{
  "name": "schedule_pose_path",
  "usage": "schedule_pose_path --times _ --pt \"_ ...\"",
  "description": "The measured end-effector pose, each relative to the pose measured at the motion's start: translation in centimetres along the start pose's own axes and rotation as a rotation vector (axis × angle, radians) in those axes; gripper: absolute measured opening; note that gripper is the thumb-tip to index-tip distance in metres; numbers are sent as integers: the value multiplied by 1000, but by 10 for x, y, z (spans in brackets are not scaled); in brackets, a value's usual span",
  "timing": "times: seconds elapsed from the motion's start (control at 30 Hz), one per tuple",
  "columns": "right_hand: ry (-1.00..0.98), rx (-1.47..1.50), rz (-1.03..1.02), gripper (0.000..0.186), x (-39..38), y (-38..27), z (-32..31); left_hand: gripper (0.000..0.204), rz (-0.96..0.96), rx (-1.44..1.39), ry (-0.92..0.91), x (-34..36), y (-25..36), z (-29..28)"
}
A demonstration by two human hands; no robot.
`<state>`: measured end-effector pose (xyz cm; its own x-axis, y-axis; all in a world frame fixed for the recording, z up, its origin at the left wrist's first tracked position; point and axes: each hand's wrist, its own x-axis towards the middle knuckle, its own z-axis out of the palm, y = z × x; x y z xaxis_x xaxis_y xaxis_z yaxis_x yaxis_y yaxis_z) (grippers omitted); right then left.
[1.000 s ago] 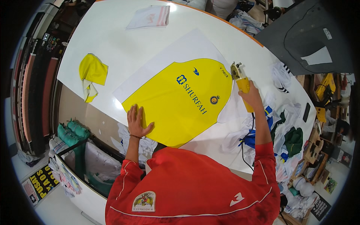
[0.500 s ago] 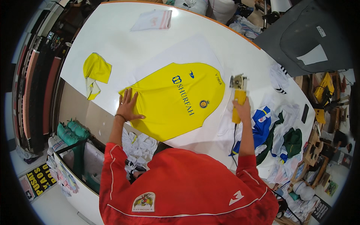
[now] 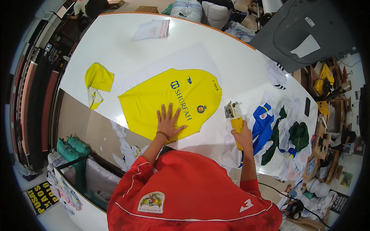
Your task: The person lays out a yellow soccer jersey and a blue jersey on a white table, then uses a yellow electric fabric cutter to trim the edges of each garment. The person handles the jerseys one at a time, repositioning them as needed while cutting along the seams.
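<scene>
A yellow printed jersey panel (image 3: 154, 92) lies flat on the white table, with a larger white sheet (image 3: 192, 56) showing beyond its far edge. My left hand (image 3: 169, 122) rests on the panel near its front edge, fingers spread and palm down. In my right hand (image 3: 244, 138) is a yellow electric fabric cutter (image 3: 236, 124), gripped by its body. Its metal head (image 3: 231, 110) points away from me, just right of the panel and apart from it.
A folded yellow cloth piece (image 3: 98, 78) lies at the table's left, a folded white cloth (image 3: 152, 29) at the far side. Blue and green garments (image 3: 264, 125) pile up on the right, near a black phone (image 3: 307, 106). A dark grey board (image 3: 308, 34) stands far right. A cord (image 3: 285, 194) trails at lower right.
My left hand has moved right, from the panel's left corner to its front middle. The cutter in my right hand has come nearer to me and turned slightly.
</scene>
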<state>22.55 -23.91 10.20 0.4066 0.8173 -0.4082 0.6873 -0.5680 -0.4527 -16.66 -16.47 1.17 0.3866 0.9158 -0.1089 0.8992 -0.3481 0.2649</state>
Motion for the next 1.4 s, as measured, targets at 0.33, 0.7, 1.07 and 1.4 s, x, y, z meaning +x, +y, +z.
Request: schedule_pose_path --times 0.33,0.7,1.07,1.4 --pt "-10 -110 -76 71 -5 3 8 105 -70 -33 -139 -74 10 -8" --pt "-39 -186 -175 70 61 -29 -4 99 -82 -127 64 -57 2 4" --pt "-129 -271 -276 81 119 -58 -16 97 -204 -161 131 -59 -11 3" --pt "-200 -355 -366 77 152 -93 -32 95 -273 -187 136 -64 -13 -6"
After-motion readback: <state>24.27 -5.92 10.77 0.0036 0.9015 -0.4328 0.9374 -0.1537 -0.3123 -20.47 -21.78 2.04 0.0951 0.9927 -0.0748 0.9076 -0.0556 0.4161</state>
